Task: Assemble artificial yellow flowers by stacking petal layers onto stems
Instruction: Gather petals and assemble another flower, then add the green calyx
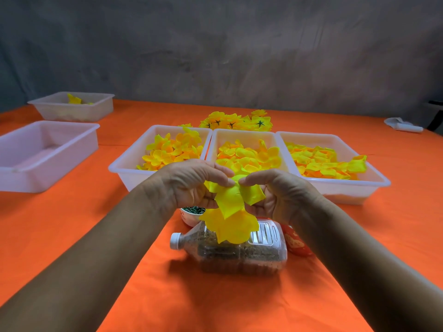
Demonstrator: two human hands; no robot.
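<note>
Both my hands meet above the table's middle, holding a stack of yellow petal layers between them. My left hand grips the layers from the left, fingers curled over the top. My right hand pinches the top layer from the right. Lower petals hang down over a bottle. Any stem inside the stack is hidden. Three white trays hold loose yellow petals: left tray, middle tray, right tray. Finished yellow flowers lie in a pile behind the trays.
A clear plastic bottle with brownish filling lies on its side below my hands. A small cup of dark green pieces stands beside it, a red packet to the right. Two more trays sit at far left on the orange cloth.
</note>
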